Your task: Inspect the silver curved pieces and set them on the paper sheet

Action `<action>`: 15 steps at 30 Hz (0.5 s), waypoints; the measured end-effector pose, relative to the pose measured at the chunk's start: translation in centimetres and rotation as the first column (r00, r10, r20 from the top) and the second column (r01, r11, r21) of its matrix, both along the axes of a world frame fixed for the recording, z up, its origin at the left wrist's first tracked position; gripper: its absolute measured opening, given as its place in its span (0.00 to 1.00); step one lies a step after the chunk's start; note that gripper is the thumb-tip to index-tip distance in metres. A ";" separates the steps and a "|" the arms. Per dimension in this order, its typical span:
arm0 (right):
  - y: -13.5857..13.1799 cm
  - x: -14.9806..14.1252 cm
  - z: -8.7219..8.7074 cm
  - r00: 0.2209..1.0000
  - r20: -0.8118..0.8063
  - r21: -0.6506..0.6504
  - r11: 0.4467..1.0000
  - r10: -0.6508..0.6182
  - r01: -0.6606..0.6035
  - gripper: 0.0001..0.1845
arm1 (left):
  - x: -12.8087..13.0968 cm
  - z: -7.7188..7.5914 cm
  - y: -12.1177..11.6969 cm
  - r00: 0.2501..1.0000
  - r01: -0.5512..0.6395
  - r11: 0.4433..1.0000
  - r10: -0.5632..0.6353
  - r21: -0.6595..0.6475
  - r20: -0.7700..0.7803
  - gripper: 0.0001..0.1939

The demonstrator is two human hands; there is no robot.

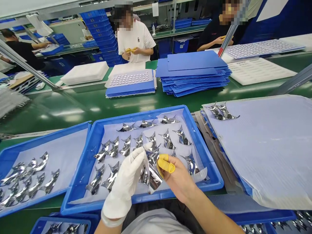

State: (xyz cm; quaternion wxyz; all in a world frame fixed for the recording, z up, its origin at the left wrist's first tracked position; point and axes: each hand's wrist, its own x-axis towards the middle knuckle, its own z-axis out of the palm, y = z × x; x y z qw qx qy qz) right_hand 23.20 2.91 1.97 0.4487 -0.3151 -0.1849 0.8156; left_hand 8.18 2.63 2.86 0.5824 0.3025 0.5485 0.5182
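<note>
Between both hands, above the middle blue tray (pixel 77 182), is a shiny chrome-plated part (pixel 154 172) with curved, pointed ends. My left hand (pixel 130 177), in a white glove, is closed on its left edge. Yellow finger cots cover fingers of my right hand (pixel 176 175), which grips the part's right edge. Rows of similar chrome parts (pixel 125 145) lie on a white liner in the tray below. The hands and the held part hide some of them.
At left, another blue tray (pixel 70 152) holds several chrome parts. Two chrome parts (pixel 221 111) lie on a white-sheeted stack (pixel 263 146) at right. Blue sheets (pixel 195 74) are piled beyond the green bench (pixel 80 107). A person in white (pixel 136 39) works opposite.
</note>
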 end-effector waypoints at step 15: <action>1.0 -0.3 -2.2 0.979 -0.185 -0.248 0.960 0.083 -0.128 0.14 | 1.6 -2.2 0.6 0.986 -0.136 0.991 0.136 -0.008 0.091 0.14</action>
